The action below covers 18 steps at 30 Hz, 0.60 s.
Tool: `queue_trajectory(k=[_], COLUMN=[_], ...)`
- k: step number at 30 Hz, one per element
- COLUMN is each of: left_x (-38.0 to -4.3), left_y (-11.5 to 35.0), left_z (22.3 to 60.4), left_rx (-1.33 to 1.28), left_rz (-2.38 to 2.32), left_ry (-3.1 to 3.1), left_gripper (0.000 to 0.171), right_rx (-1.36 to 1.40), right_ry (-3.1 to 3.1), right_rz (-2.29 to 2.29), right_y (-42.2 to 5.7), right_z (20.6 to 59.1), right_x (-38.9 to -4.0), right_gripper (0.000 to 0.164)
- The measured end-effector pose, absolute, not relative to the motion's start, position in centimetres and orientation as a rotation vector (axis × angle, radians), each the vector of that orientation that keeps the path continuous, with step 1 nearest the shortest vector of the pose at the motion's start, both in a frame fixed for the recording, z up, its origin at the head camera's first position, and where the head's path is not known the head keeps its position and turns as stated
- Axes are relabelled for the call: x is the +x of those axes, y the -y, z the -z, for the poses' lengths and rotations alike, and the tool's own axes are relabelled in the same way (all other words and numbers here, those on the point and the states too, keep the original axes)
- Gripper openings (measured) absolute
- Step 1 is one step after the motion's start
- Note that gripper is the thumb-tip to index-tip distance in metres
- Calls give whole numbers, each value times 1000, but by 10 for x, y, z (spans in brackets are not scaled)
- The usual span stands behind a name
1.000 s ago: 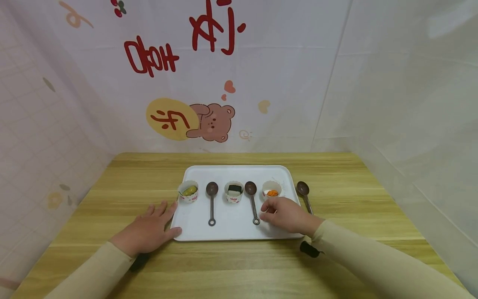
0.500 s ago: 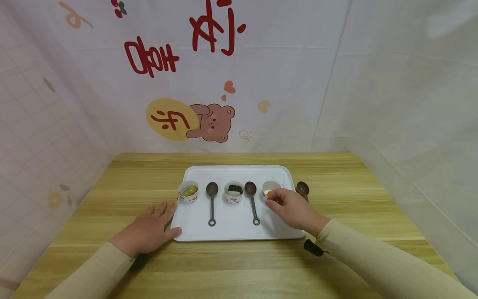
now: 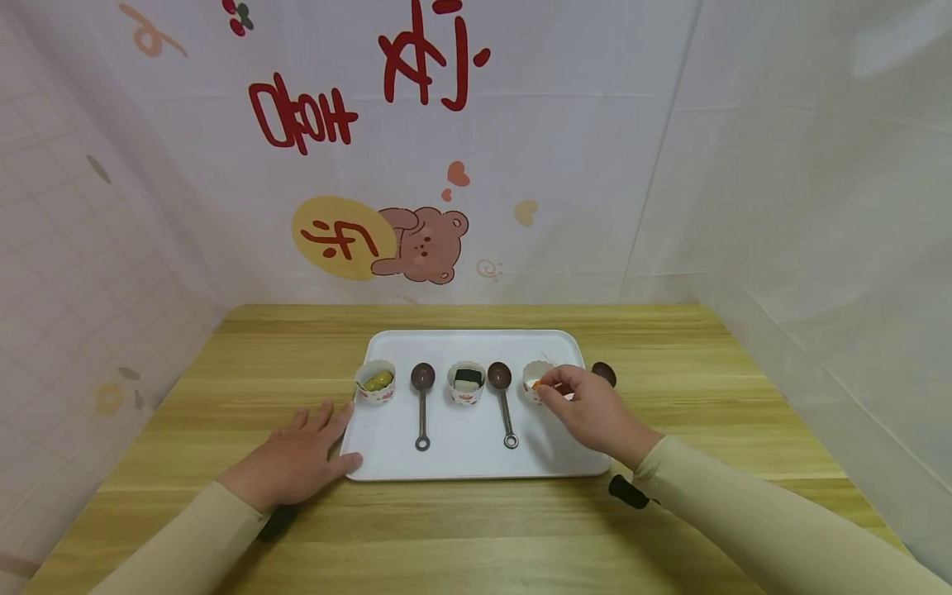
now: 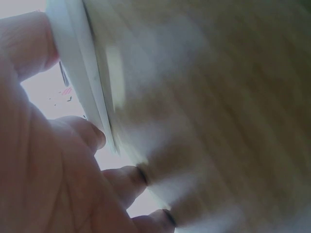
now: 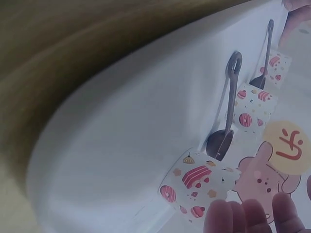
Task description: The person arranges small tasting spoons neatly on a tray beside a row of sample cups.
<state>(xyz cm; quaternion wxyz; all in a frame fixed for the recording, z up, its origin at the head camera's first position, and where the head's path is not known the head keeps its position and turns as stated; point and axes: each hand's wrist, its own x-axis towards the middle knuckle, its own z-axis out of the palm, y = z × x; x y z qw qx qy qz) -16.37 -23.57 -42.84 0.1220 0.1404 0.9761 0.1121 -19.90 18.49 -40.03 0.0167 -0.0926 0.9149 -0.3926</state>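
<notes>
My left hand (image 3: 293, 463) rests at the left edge of the white tray (image 3: 461, 463), fingers spread and thumb on the rim. My right hand (image 3: 595, 413) is over the right paper cup (image 3: 530, 373), fingers bent towards the orange food (image 3: 535, 385) inside, which they partly cover. In the right wrist view its fingertips (image 5: 218, 216) overlap the rim of that printed cup, the thumb set apart. Left of it lies a brown measuring spoon (image 3: 500, 376), then a middle cup (image 3: 464, 397) with a white and black piece of food.
Another brown spoon (image 3: 423, 378) and a cup with green food (image 3: 375, 392) occupy the tray's left part. Beyond its right edge, a third spoon (image 3: 604, 373) is mostly hidden by my right hand. A printed curtain (image 3: 558, 165) hangs behind the wooden table (image 3: 416, 537).
My right hand has moved away from the spoon handle, up and right to the right cup, now covering much of the outer spoon. The left hand stays put.
</notes>
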Motion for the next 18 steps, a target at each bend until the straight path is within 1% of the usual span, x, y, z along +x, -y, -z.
queue_trajectory(k=[5,18], left_x=[-163,-164], left_y=[236,236], left_z=[429,430], left_rx=[413,423], left_rz=[-333,-322], left_ry=[-2854,-2860], left_gripper=[90,90], right_rx=[-256,-323], right_ry=[-2847,-2998], right_rz=[1230,1098], right_y=[-188,-200], right_z=[400,400], right_x=[-200,-205], right_gripper=[19,34])
